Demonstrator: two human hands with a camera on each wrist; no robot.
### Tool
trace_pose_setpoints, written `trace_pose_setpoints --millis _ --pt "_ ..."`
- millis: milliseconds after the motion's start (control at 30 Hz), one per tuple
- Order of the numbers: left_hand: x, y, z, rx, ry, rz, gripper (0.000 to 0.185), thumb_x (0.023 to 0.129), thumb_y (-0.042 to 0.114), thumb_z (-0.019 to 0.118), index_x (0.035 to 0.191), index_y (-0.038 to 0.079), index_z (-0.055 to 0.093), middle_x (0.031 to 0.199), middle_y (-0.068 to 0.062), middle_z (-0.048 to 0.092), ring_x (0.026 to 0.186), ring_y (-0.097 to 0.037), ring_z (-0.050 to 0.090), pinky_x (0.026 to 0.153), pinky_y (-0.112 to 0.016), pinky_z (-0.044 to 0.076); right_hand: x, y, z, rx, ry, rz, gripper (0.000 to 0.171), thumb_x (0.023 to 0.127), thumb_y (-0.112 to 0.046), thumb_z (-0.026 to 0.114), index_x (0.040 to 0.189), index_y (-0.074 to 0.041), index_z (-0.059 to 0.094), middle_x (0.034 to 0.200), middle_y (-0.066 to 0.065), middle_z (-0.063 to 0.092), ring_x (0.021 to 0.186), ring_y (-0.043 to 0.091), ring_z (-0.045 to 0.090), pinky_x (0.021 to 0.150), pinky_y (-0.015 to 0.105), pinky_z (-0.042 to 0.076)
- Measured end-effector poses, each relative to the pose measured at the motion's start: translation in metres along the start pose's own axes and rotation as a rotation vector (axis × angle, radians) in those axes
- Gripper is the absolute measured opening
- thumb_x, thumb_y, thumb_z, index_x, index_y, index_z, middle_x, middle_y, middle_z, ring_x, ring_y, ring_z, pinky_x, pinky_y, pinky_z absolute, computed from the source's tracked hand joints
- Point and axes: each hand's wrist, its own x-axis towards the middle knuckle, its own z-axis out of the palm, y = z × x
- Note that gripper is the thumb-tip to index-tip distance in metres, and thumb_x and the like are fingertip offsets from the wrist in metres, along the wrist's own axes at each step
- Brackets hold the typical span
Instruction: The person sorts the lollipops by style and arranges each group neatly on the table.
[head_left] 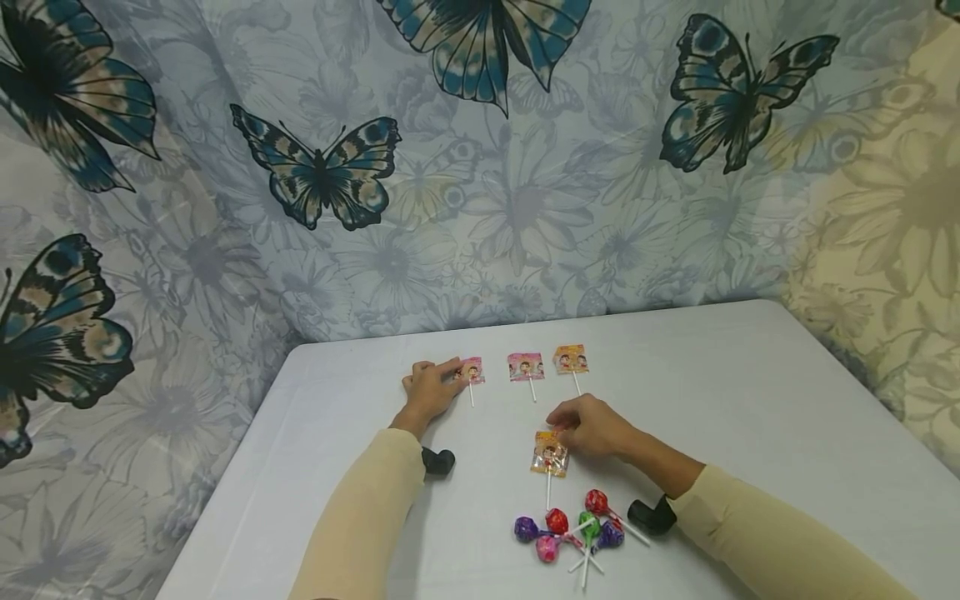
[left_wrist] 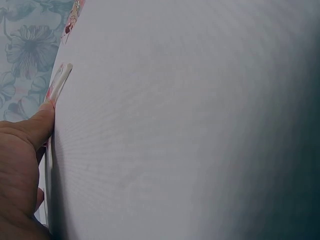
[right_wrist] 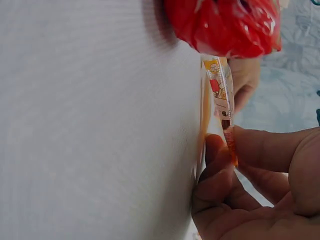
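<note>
On the white table [head_left: 750,417], my left hand [head_left: 444,377] lies flat with straight fingers touching a pink-wrapped flat lollipop [head_left: 472,370]. In the left wrist view a fingertip [left_wrist: 40,125] presses by that lollipop's stick [left_wrist: 61,82]. My right hand [head_left: 562,427] pinches the top edge of an orange-wrapped flat lollipop [head_left: 550,455]. The right wrist view shows the fingers [right_wrist: 250,150] gripping its wrapper [right_wrist: 222,100], slightly lifted off the table. Two more flat lollipops lie in the far row: a pink one [head_left: 526,367] and an orange one [head_left: 572,359].
Several round lollipops in red, purple, pink and green wrappers [head_left: 573,529] lie in a heap near the front edge; a red one [right_wrist: 225,25] shows in the right wrist view. A butterfly-print curtain [head_left: 480,167] hangs behind the table.
</note>
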Motion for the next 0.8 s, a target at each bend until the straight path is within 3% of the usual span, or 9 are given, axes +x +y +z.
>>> trace_pose_setpoints --millis 400,633,800 --pt "0.0013 -0.0021 0.0014 0.002 0.007 -0.009 0.044 0.090 0.035 0.069 0.132 0.024 0.062 0.129 -0.005 0.059 0.130 -0.031 0.029 0.098 -0.052 0.019 -0.0015 -0.0032 -0.0022 0.015 -0.004 0.081 0.009 0.084 -0.001 0.069 0.090 -0.007 0.073 0.078 0.000 0.063 0.071 0.016 0.056 0.063 0.032 0.048" --pt "0.0010 -0.0025 0.0019 -0.006 0.011 -0.011 0.044 0.089 0.035 0.069 0.131 0.024 0.063 0.129 -0.006 0.058 0.130 -0.030 0.029 0.098 -0.051 0.018 -0.0031 -0.0037 -0.0032 0.088 -0.007 0.162 0.011 0.087 0.001 0.065 0.093 -0.006 0.073 0.078 0.003 0.064 0.055 0.018 0.059 0.050 0.031 0.049" --pt "0.0011 -0.0019 0.0018 -0.002 0.010 -0.015 0.044 0.089 0.034 0.069 0.132 0.024 0.062 0.129 -0.008 0.058 0.130 -0.030 0.029 0.098 -0.051 0.019 -0.0041 -0.0028 -0.0078 0.113 -0.004 0.169 0.014 0.088 0.002 0.064 0.095 -0.005 0.073 0.078 0.004 0.064 0.054 0.019 0.060 0.050 0.032 0.051"
